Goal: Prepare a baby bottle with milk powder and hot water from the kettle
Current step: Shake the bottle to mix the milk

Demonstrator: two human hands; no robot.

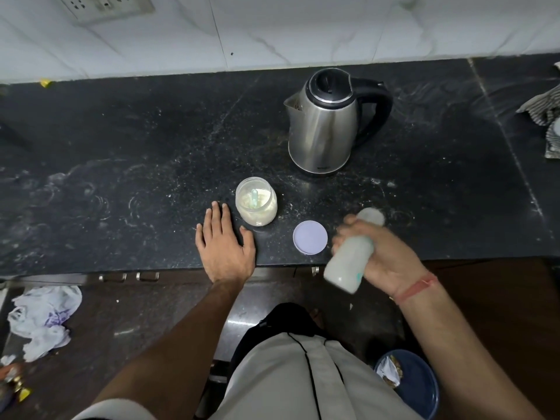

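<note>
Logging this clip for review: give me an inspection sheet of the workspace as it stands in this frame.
Surface: dark stone counter, dusted with pale smears and specks.
Job's things: steel kettle upright, lid shut; open powder jar with a scoop inside; lilac lid lying flat beside it; baby bottle, milky, tilted and motion-blurred.
Clutter: striped cloth at the counter's right edge.
Hands: left hand flat on the counter next to the jar; right hand grips the bottle.
Cables: nothing seen.
Surroundings: tiled wall with socket plate; plastic bag on the floor; blue bin lower right.
</note>
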